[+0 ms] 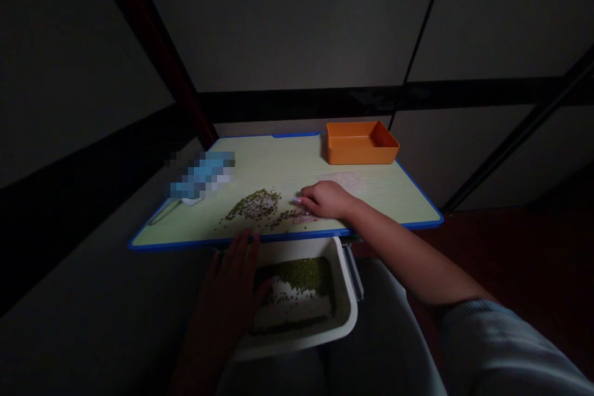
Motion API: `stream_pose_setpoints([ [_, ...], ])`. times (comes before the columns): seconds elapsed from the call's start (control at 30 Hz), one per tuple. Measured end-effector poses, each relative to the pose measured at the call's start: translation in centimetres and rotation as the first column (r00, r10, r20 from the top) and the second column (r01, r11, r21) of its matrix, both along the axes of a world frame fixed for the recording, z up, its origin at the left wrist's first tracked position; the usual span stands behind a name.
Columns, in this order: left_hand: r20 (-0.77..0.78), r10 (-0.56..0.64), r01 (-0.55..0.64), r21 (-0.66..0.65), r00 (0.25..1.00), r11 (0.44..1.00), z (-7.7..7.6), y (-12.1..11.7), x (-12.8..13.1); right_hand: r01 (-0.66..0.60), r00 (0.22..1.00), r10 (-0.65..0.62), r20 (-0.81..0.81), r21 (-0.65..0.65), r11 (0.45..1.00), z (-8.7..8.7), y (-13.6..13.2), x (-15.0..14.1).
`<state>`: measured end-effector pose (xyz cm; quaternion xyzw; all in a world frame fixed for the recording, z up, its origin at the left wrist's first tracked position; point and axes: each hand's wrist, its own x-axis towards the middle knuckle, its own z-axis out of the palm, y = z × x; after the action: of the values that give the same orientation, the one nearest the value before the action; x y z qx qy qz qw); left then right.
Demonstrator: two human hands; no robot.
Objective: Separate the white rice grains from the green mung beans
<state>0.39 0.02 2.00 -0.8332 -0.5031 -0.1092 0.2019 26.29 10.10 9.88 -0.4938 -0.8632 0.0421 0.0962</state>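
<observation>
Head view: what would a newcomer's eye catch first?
The orange box likely stands out first, at the pale tabletop's far right. Next comes the scatter of small grains near the front edge, left of the right hand. Below, a white bin holds greenish grains, the left hand over its left side.

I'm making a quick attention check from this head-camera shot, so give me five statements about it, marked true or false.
1. The orange box stands on the table, farther from the person than the right hand. True.
2. The table's border is red. False: it is blue.
3. The white tub below the table's near edge has greenish grains in it. True.
4. The scattered heap on the table lies to the right of the right hand. False: it lies to the left.
5. The left hand is inside the orange box. False: it is at the left side of the white tub.
</observation>
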Motion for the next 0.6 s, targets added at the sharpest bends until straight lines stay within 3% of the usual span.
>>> stream_pose_setpoints([
  [0.27,0.04,-0.021,0.02,0.034,0.999,0.999,-0.6,0.2,0.0,0.116,0.992,-0.116,-0.054,-0.012,0.993,-0.9,-0.8,0.2],
  [0.6,0.044,-0.008,0.008,0.017,0.999,1.0,-0.6,0.1,0.1,0.087,0.991,-0.088,-0.101,-0.008,0.996,-1.4,-1.1,0.6],
])
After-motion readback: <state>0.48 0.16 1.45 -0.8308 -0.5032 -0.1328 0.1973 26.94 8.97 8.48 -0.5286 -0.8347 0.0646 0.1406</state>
